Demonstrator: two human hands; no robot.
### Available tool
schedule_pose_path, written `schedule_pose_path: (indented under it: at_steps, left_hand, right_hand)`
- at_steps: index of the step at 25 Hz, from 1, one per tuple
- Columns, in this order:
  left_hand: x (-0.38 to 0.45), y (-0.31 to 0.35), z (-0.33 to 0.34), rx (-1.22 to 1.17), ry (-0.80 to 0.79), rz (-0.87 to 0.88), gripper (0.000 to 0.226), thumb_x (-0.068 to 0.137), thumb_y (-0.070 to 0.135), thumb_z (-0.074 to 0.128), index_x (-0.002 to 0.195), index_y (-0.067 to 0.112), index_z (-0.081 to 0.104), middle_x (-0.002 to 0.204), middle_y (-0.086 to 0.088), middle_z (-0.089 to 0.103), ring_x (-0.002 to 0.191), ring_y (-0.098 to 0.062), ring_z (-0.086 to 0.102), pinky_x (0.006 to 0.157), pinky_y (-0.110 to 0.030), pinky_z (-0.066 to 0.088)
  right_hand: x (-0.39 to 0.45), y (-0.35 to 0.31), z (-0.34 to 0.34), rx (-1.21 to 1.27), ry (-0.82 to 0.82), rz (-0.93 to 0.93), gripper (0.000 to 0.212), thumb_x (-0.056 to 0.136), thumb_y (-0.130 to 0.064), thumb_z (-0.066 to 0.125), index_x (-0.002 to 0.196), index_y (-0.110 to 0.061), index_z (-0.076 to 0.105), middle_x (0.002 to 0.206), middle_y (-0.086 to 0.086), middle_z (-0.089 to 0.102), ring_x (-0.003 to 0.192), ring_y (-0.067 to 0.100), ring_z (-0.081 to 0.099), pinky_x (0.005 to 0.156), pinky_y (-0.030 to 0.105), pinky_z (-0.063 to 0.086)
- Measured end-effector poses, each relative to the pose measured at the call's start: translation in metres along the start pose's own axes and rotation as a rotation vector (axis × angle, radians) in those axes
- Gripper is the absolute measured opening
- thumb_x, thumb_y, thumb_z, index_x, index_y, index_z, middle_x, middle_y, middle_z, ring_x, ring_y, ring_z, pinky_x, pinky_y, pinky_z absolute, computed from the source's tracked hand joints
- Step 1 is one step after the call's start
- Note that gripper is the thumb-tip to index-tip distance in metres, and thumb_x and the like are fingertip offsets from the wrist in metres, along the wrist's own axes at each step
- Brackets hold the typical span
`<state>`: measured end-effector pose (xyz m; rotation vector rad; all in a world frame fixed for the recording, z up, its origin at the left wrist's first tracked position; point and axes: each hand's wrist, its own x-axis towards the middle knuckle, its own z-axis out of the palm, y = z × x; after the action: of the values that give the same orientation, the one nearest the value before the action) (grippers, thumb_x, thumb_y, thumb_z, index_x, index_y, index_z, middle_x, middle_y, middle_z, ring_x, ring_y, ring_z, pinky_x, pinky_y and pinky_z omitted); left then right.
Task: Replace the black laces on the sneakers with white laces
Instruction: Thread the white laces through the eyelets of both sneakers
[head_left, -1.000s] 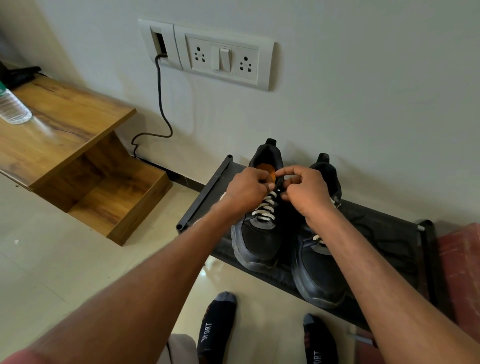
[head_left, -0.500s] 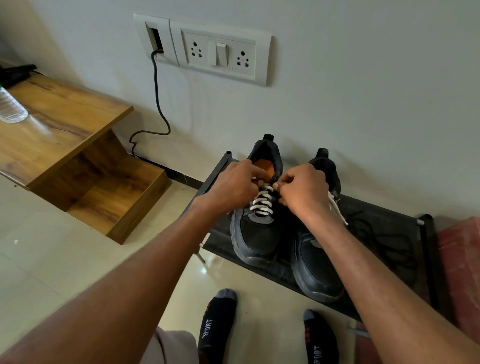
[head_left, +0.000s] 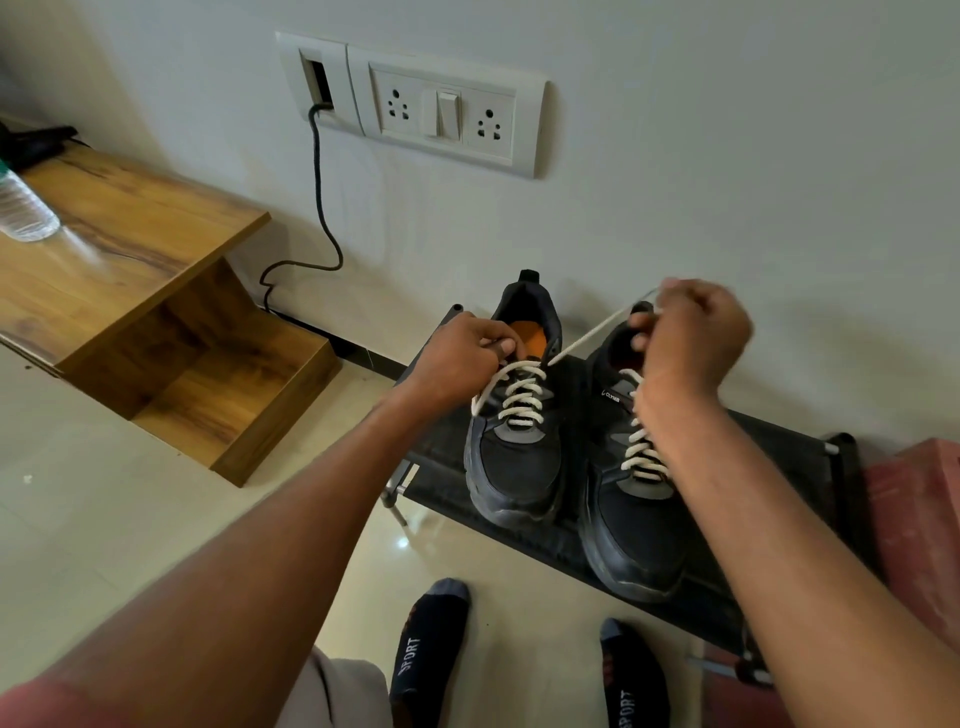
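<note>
Wall (head_left: 675, 156): smooth, pale, matt. Floor (head_left: 104, 519): glossy cream tile, reflective.

Wooden unit (head_left: 119, 260), left: brown wood-grain laminate, flat top over an open angular recess. 1 clear ribbed plastic bottle (head_left: 26, 208) lies on top at frame edge.

Shoe rack (head_left: 779, 467): low, black fabric shelf on metal tube frame, set vs. the wall. Reddish textured item (head_left: 919, 519) just beside its right end; can't tell what it is.

Switch plate (head_left: 441, 109): white plastic, rectangular, 2 three-pin sockets w/ 1 rocker switch between. 1 black cable (head_left: 324, 208) drops from a slot at its left, curving to the floor.

Sneakers: 2, black mesh w/ chunky rubber soles, side by side on the rack, toes toward the person. Left sneaker (head_left: 514, 467): orange insole visible, white lace (head_left: 519, 400) woven in crossed rows through the eyelets. Right sneaker (head_left: 634, 525): also white-laced, small brand tag on the side.

Socked feet: 2, dark socks w/ grey toes, "SPORT" print, on the floor below the rack.

Left hand (head_left: 457, 358): fingers curled, pinching the lace at the left sneaker's top eyelets. Right hand (head_left: 691, 332): raised over the right sneaker's collar, fist closed around the lace's other end, which runs taut and straight from the top eyelet up to it.
</note>
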<state>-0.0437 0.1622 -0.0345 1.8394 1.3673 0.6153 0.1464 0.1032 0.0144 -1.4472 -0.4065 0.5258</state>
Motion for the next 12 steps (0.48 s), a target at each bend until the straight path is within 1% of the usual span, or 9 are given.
schedule_pose_path:
  at_steps: [1,2,3,4,5,7,8,10,12]
  left_hand:
    - [0.000,-0.001,-0.001,0.013,-0.001,0.004,0.029,0.102,0.022,0.060,0.083,0.033,0.079,0.097,0.008,0.073,0.095,-0.010,0.067,0.093,-0.040,0.057]
    - [0.002,-0.003,0.000,0.032,-0.002,0.008,0.028,0.101,0.024,0.060,0.083,0.036,0.079,0.099,0.009,0.072,0.097,-0.010,0.067,0.093,-0.041,0.057]
    - [0.003,-0.005,0.001,0.040,-0.007,0.011,0.028,0.101,0.027,0.061,0.083,0.039,0.078,0.102,0.008,0.071,0.098,-0.011,0.067,0.094,-0.042,0.057]
    - [0.005,-0.005,0.003,0.040,-0.017,0.011,0.027,0.101,0.029,0.061,0.083,0.042,0.077,0.105,0.007,0.070,0.100,-0.012,0.066,0.094,-0.042,0.057]
    - [0.005,-0.005,0.004,0.048,-0.019,0.011,0.026,0.101,0.030,0.062,0.084,0.042,0.077,0.106,0.006,0.068,0.101,-0.013,0.065,0.094,-0.042,0.056]
    - [0.007,-0.006,0.006,0.076,-0.004,0.017,0.023,0.101,0.031,0.063,0.087,0.043,0.076,0.107,0.005,0.062,0.101,-0.015,0.063,0.090,-0.037,0.053]
    - [0.006,-0.005,0.005,0.084,0.002,0.025,0.022,0.101,0.030,0.063,0.088,0.043,0.076,0.105,0.006,0.060,0.100,-0.016,0.062,0.088,-0.035,0.052]
    - [0.004,-0.003,0.005,0.090,0.015,0.033,0.022,0.101,0.028,0.063,0.089,0.041,0.076,0.103,0.008,0.055,0.098,-0.015,0.060,0.086,-0.032,0.048]
    - [0.003,-0.003,0.006,0.108,0.020,0.028,0.021,0.101,0.026,0.062,0.093,0.037,0.077,0.102,0.009,0.052,0.096,-0.015,0.058,0.083,-0.029,0.045]
  right_hand:
    - [0.004,-0.003,-0.002,0.006,0.086,-0.112,0.014,0.094,-0.004,0.053,0.097,-0.011,0.065,0.094,0.006,0.069,0.069,0.019,0.070,0.059,0.034,0.054]
    - [0.003,-0.004,-0.004,-0.129,0.124,-0.258,0.017,0.092,-0.005,0.053,0.105,-0.013,0.062,0.103,0.004,0.065,0.081,0.017,0.066,0.070,0.033,0.054]
    - [-0.003,-0.002,-0.004,-0.336,0.089,-0.405,0.023,0.092,-0.005,0.054,0.113,-0.013,0.060,0.112,0.003,0.061,0.090,0.010,0.060,0.075,0.027,0.047]
    - [-0.010,0.004,-0.003,-0.537,-0.038,-0.528,0.027,0.094,-0.006,0.058,0.120,-0.013,0.058,0.120,0.003,0.057,0.095,0.005,0.054,0.075,0.022,0.040]
    - [-0.017,0.014,-0.002,-0.711,-0.242,-0.565,0.028,0.097,-0.010,0.062,0.124,-0.015,0.058,0.125,0.002,0.057,0.097,0.005,0.053,0.077,0.022,0.039]
    - [-0.029,0.029,0.003,-0.931,-0.623,-0.403,0.029,0.097,-0.022,0.072,0.125,-0.022,0.064,0.118,-0.002,0.066,0.096,0.013,0.065,0.083,0.030,0.052]
    - [-0.029,0.035,0.003,-0.955,-0.704,-0.320,0.026,0.095,-0.024,0.076,0.120,-0.024,0.069,0.108,-0.002,0.071,0.091,0.017,0.070,0.082,0.034,0.056]
    - [-0.021,0.032,0.002,-0.905,-0.618,-0.281,0.012,0.092,-0.019,0.077,0.101,-0.027,0.079,0.091,-0.004,0.076,0.085,0.018,0.073,0.079,0.033,0.058]
    - [-0.011,0.017,-0.003,-0.790,-0.292,-0.289,0.020,0.093,-0.013,0.069,0.091,-0.028,0.082,0.090,-0.007,0.078,0.085,0.018,0.072,0.078,0.031,0.057]
